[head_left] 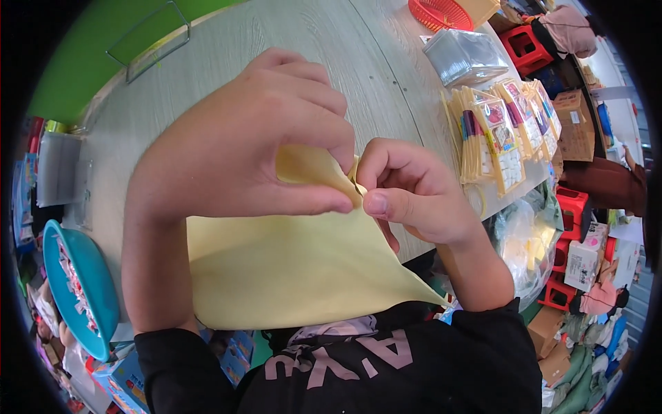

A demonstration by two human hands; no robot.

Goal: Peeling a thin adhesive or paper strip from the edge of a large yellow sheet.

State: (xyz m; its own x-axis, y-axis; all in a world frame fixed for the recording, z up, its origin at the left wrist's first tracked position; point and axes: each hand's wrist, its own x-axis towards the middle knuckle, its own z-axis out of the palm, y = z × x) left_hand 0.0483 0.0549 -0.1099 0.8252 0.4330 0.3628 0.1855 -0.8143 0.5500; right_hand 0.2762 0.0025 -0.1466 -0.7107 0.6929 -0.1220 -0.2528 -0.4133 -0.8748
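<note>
The pale yellow bag (289, 269) lies in the centre of the frame, close below the camera and above the grey wooden table (227, 76). Its long axis runs from the upper middle, where the hands meet, down toward the lower edge, and its opening corner points up to the fingers. The lower right corner points to the right, over the black sleeve. The bag looks flat, smooth and matte, with no print visible, and its top edge is folded and slightly wrinkled.

The left hand (248, 138) is closed on the top edge of the bag, thumb under and fingers above. The right hand (414, 190) pinches the same edge just beside it, thumb pressed against the bent forefinger; the two hands touch each other there.

In the right of the frame a row of packed yellow stationery sets (503, 134) lies on the table, with a stack of clear plastic bags (465, 55) above it. A turquoise bowl (79, 283) is at the lower left.
</note>
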